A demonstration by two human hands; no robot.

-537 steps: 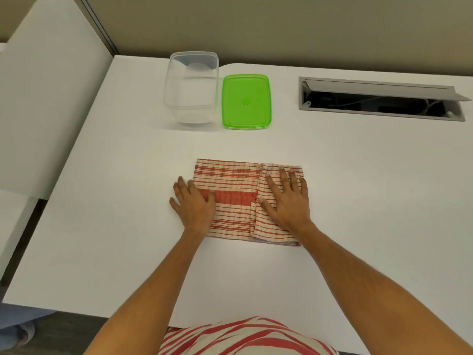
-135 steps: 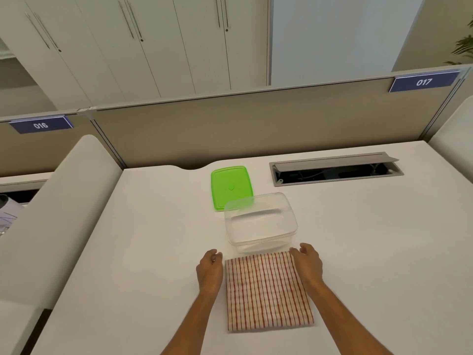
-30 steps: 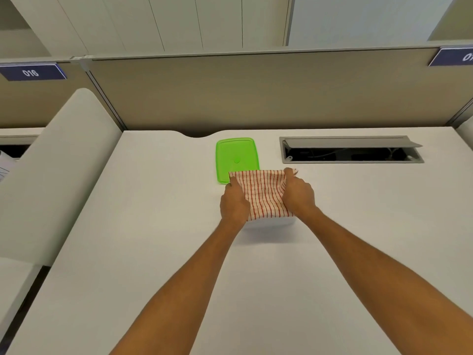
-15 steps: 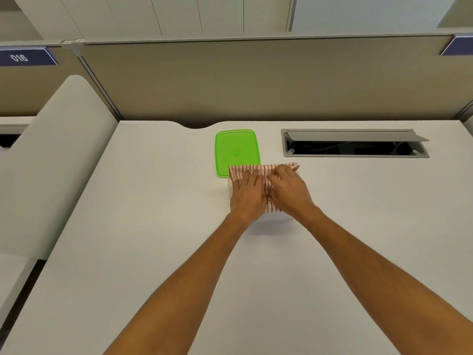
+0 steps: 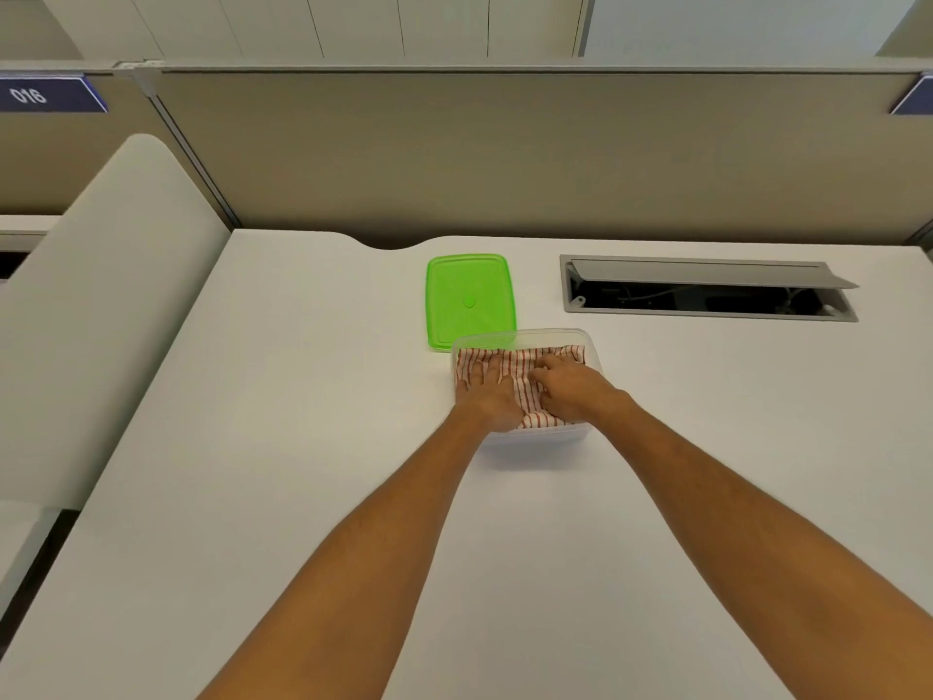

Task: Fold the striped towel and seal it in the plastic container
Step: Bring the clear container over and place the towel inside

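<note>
The folded red-and-white striped towel (image 5: 525,391) lies inside the clear plastic container (image 5: 530,337) at the middle of the white desk. My left hand (image 5: 487,394) rests flat on the towel's left half, fingers spread. My right hand (image 5: 568,389) presses on its right half with fingers curled into the cloth. The towel's far edge bunches against the container's far wall. The green lid (image 5: 469,300) lies flat on the desk just behind and left of the container, apart from it.
An open grey cable hatch (image 5: 707,290) is sunk in the desk at the back right. A beige partition (image 5: 505,154) closes the far edge. A white side panel (image 5: 96,315) rises along the left.
Over the last second the towel went from held above the container to pushed down inside it. Both hands moved from its sides onto its top and sank lower.
</note>
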